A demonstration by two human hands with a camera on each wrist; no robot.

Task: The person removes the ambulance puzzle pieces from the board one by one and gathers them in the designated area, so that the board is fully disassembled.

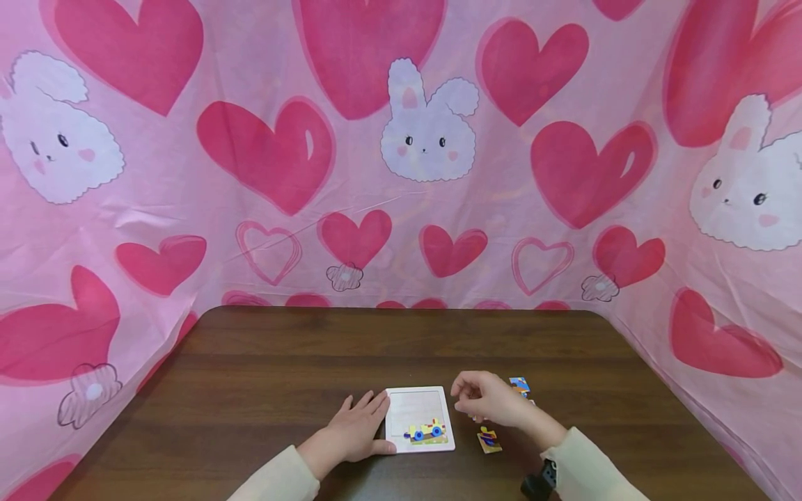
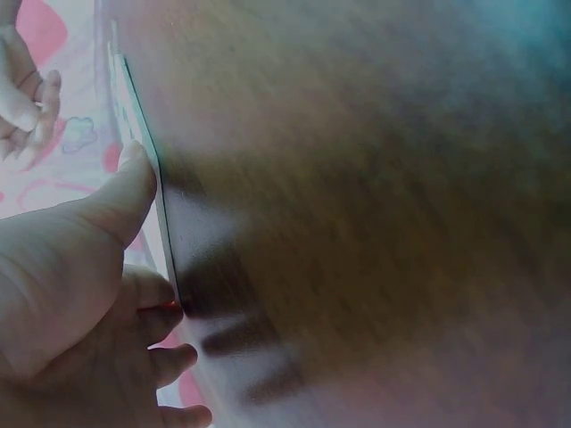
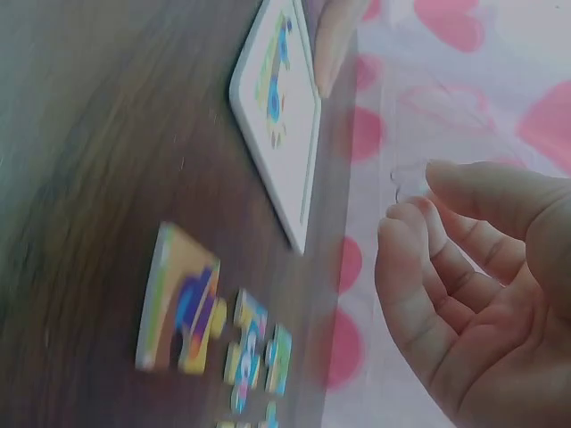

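A white puzzle tray lies on the table, with joined pieces showing a yellow vehicle with blue wheels in its lower right corner. My left hand rests against the tray's left side, fingers spread and thumb at the lower edge. To the right of the tray, my right hand is raised over the table. Its fingers are loosely bent, and nothing shows between thumb and fingers in the right wrist view. Below it lies a loose puzzle piece with blue and yellow print.
More loose puzzle pieces lie beyond that one, partly hidden behind my right hand in the head view. The brown wooden table reaches back to a pink curtain with hearts and rabbits. A dark band with a device sits on my right wrist.
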